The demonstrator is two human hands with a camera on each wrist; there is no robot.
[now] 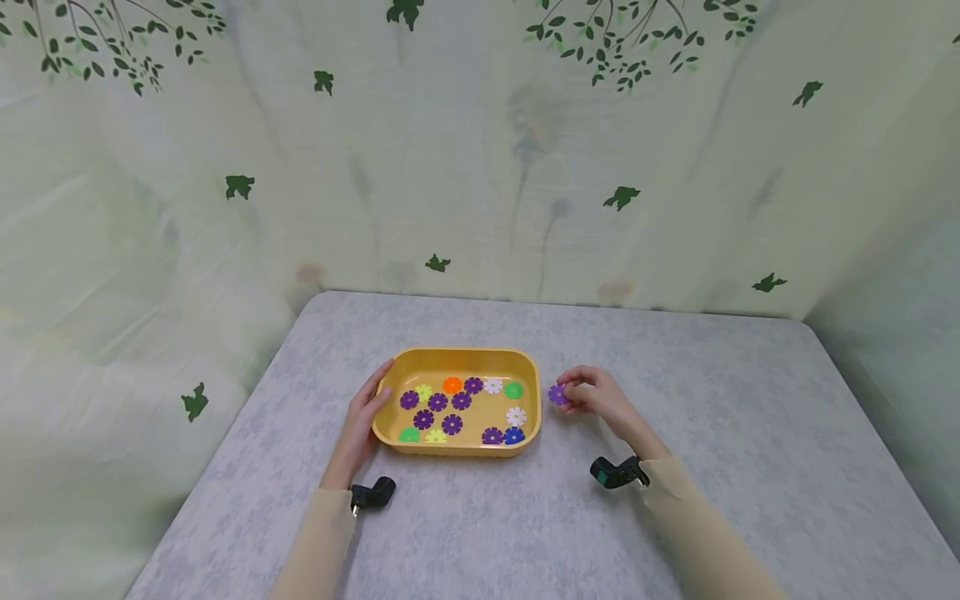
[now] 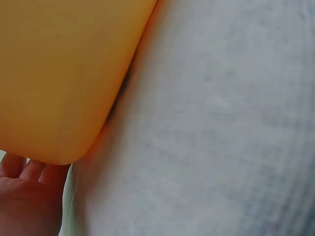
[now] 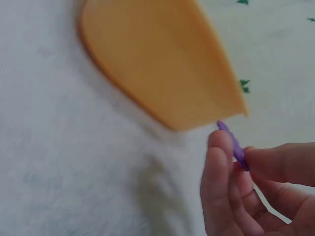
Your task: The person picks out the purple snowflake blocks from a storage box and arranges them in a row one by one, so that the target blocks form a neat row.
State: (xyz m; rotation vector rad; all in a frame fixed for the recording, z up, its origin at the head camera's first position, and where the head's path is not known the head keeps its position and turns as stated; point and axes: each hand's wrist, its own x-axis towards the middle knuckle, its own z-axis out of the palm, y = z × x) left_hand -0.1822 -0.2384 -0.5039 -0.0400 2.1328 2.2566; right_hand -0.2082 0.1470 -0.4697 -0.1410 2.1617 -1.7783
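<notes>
A yellow plastic tray holds several flower-shaped discs, mostly purple, with green, yellow, white, orange and blue ones among them. My left hand grips its left end, the thumb over the rim and the fingers along the outer wall. In the left wrist view the fingers show behind the tray's corner, partly hidden by it. Just off the tray's right end, my right hand pinches a purple flower-shaped disc between thumb and fingertips. That disc appears edge-on in the right wrist view.
The tray stands on a grey mottled table. Behind the table hangs a pale curtain printed with leaves and branches. Each wrist carries a small black camera, one on the left and one on the right.
</notes>
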